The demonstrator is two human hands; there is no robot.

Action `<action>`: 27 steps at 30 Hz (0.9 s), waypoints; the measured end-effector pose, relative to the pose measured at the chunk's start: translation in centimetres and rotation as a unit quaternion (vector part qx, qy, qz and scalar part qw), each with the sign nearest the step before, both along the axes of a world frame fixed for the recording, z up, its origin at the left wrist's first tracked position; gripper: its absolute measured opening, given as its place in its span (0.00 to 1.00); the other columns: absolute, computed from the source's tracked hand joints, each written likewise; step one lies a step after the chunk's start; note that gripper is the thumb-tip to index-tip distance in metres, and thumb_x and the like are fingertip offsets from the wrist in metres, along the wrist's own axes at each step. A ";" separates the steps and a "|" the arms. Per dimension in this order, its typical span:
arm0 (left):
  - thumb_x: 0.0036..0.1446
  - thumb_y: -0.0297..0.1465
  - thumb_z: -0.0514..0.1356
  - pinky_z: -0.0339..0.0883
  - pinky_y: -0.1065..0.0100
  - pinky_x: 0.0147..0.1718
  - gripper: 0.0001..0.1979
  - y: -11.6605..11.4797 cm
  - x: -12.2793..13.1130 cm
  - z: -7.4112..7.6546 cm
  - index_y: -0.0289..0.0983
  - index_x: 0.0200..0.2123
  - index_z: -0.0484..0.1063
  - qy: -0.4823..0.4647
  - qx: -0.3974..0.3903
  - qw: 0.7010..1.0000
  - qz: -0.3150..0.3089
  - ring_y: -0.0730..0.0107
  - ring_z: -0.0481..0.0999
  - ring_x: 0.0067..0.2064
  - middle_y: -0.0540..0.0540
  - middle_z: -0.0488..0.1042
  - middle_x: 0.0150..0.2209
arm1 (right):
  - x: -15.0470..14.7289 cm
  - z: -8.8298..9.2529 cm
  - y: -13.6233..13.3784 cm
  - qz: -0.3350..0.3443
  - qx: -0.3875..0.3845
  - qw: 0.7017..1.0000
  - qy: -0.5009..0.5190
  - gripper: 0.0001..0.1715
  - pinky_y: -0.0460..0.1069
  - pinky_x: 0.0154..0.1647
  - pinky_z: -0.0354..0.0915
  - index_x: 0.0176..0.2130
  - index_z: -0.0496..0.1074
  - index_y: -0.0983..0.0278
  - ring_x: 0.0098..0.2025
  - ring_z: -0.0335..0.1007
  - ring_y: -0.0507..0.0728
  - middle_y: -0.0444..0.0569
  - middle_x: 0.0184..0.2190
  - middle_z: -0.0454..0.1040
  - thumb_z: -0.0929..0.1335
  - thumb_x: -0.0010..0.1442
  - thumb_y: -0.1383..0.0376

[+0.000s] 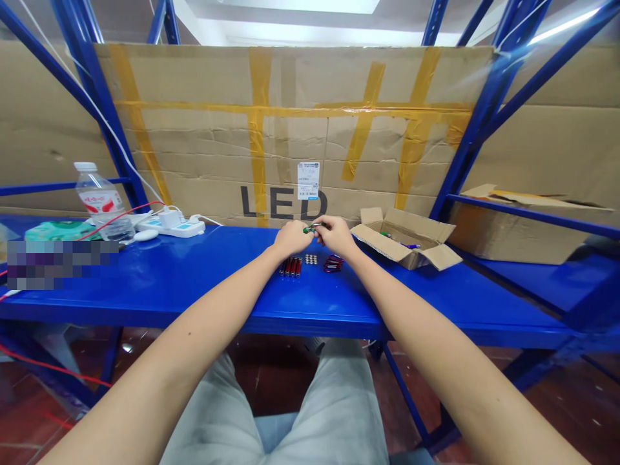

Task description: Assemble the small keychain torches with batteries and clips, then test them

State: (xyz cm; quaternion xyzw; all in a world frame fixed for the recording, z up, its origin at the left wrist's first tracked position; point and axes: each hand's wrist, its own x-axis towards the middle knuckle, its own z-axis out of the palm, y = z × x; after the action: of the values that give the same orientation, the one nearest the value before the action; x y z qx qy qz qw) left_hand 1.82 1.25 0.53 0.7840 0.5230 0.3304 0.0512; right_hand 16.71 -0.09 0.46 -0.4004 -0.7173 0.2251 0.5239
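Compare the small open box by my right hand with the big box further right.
The small box has flaps spread wide, small items showing inside; the big box hides its inside. The small box sits beside the right hand, which pinches a green item; the big box lies behind a blue rail. Both are brown cardboard.

Bright, even light falls from ceiling strips (300,5) overhead. Edges bow with wide-angle distortion. A pixelated patch (61,263) masks the left.
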 end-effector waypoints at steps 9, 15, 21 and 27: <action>0.55 0.26 0.58 0.64 0.69 0.33 0.05 1.8 -0.2 -0.8 0.36 0.37 0.66 -0.154 -0.037 0.977 -0.142 0.71 0.70 0.33 0.49 0.72 0.31 | 1.6 -0.2 1.1 -0.020 -0.083 0.996 0.029 0.10 0.41 0.17 0.63 0.30 0.72 0.66 0.19 0.68 0.48 0.42 0.20 0.70 0.64 0.56 0.77; 0.57 0.24 0.55 0.66 0.68 0.34 0.07 2.4 -0.5 -1.3 0.34 0.39 0.70 -0.155 -0.072 0.973 -0.153 0.71 0.72 0.31 0.46 0.77 0.32 | 1.7 -0.6 1.5 -0.004 -0.132 0.991 0.023 0.10 0.42 0.16 0.66 0.33 0.72 0.67 0.19 0.69 0.49 0.42 0.20 0.71 0.64 0.59 0.78; 0.57 0.23 0.52 0.67 0.68 0.36 0.10 2.2 -0.7 -1.1 0.34 0.36 0.73 -0.143 -0.078 0.975 -0.151 0.72 0.71 0.29 0.47 0.76 0.29 | 1.8 -0.9 1.5 0.002 -0.139 0.990 0.031 0.10 0.43 0.15 0.68 0.34 0.72 0.67 0.20 0.71 0.50 0.45 0.22 0.73 0.65 0.60 0.79; 0.56 0.22 0.52 0.65 0.70 0.34 0.10 2.2 -0.6 -1.0 0.34 0.37 0.73 -0.163 -0.081 0.970 -0.161 0.73 0.71 0.28 0.49 0.74 0.27 | 1.7 -0.7 1.2 0.003 -0.151 0.988 0.039 0.10 0.43 0.14 0.67 0.34 0.71 0.67 0.20 0.71 0.50 0.44 0.23 0.73 0.64 0.60 0.78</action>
State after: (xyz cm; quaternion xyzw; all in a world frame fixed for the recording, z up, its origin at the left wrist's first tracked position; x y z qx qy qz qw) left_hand 1.20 3.50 -0.50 0.7867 0.3992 0.3977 0.2521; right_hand 18.39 1.09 -0.21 -0.4635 -0.6555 0.3480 0.4842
